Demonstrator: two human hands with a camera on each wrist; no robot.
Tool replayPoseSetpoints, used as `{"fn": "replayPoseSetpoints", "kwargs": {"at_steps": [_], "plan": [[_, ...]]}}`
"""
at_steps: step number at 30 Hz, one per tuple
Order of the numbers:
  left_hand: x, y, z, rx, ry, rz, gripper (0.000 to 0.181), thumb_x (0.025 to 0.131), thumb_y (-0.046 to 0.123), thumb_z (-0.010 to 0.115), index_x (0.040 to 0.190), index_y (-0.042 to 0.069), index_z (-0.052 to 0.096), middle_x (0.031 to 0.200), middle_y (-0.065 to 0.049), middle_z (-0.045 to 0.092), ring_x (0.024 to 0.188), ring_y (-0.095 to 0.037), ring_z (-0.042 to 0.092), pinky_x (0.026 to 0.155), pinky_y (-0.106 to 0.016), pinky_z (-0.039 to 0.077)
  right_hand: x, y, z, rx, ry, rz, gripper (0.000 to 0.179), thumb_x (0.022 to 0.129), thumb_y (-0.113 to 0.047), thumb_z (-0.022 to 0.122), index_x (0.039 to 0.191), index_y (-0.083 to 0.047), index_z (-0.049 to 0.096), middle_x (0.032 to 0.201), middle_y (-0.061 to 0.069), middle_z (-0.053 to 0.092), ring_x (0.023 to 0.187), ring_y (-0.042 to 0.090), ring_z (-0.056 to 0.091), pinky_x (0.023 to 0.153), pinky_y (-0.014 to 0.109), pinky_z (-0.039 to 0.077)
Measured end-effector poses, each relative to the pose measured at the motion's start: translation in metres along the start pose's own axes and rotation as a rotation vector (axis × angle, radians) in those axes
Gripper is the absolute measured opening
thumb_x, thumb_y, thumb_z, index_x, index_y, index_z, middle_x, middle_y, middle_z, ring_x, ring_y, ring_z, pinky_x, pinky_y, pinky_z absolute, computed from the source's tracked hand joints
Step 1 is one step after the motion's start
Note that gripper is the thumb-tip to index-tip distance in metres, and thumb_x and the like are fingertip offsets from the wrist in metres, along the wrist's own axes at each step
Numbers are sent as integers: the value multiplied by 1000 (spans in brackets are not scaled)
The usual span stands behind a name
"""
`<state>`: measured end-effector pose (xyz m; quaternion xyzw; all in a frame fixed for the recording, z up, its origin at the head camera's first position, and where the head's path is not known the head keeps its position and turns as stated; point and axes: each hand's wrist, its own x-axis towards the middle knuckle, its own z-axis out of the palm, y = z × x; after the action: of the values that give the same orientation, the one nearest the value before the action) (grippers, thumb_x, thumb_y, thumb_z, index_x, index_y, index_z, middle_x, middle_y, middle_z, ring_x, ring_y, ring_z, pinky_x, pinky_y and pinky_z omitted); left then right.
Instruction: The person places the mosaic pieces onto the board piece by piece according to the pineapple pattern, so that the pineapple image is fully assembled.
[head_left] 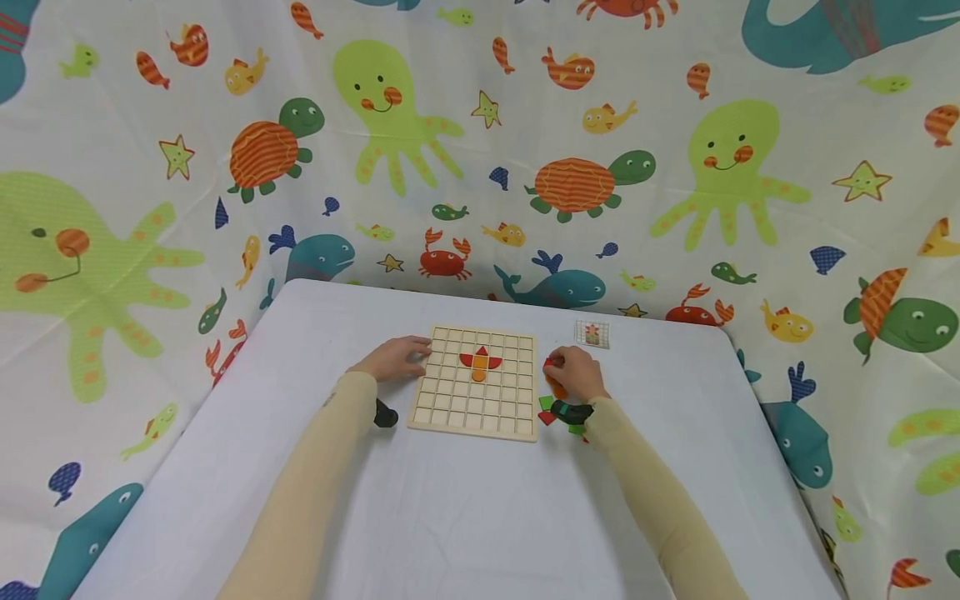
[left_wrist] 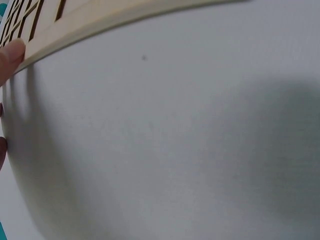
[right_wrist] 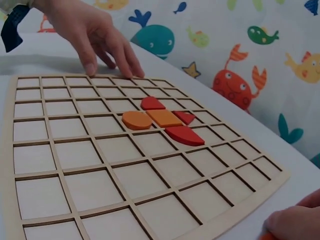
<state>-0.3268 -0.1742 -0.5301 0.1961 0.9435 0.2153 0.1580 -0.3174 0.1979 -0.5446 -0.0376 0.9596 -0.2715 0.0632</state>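
A wooden grid board [head_left: 442,408] lies on the table. On it are a red triangle [head_left: 482,352], two curved red pieces, one of them on the right [head_left: 494,363], an orange square [right_wrist: 164,118] and a rounded orange piece [right_wrist: 136,120]. My left hand [head_left: 393,358] rests its fingers on the board's left edge; its thumb [left_wrist: 14,50] touches the rim. Beyond the right edge my right hand [head_left: 579,375] bends its fingers over a red piece [head_left: 550,362] and an orange piece [head_left: 557,389]. Whether it pinches either is hidden.
Green and red pieces, among them a green one [head_left: 546,402], lie under my right wrist. A small pattern card [head_left: 592,333] lies behind that hand. Dark bands circle both wrists. A sea-animal cloth [head_left: 450,125] hangs behind the white table [head_left: 465,517].
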Motion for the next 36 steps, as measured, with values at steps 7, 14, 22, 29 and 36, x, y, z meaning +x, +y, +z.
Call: {"fn": "replayPoseSetpoints", "kwargs": {"at_steps": [7,14,22,29,36], "plan": [[-1,2,-2,8,-2,10,50,90,21,72,135,3,58,151,-11,43,142,-33,32,119,-47,26,2,0,1,-16,23,-18,31,90,-28,72,108,-4,70,96,8,69,86,25,60,87,46,52],[-1,2,-1,-9,-5,-5,51,90,21,72,135,3,58,151,-11,43,143,-32,31,119,-47,26,2,1,4,5,69,-43,34,90,-30,71,110,-3,70,99,9,69,85,24,60,84,41,55],[0,2,0,-9,-12,-27,50,90,22,72,135,4,58,152,-9,42,143,-32,30,119,-47,25,-6,-14,3,72,110,-97,33,91,-27,70,114,-3,68,104,9,68,83,23,60,72,34,57],[0,1,1,-6,-12,-28,50,90,21,72,135,5,58,152,-9,42,143,-31,30,120,-46,25,-11,-31,13,91,85,-168,30,91,-26,70,112,-5,70,104,7,66,87,21,58,79,35,55],[0,3,0,-5,-9,-28,50,90,21,72,135,5,58,152,-9,42,143,-31,31,119,-47,25,-13,-48,25,71,53,-235,29,91,-27,71,112,-7,71,106,6,66,88,21,56,83,35,55]]}}
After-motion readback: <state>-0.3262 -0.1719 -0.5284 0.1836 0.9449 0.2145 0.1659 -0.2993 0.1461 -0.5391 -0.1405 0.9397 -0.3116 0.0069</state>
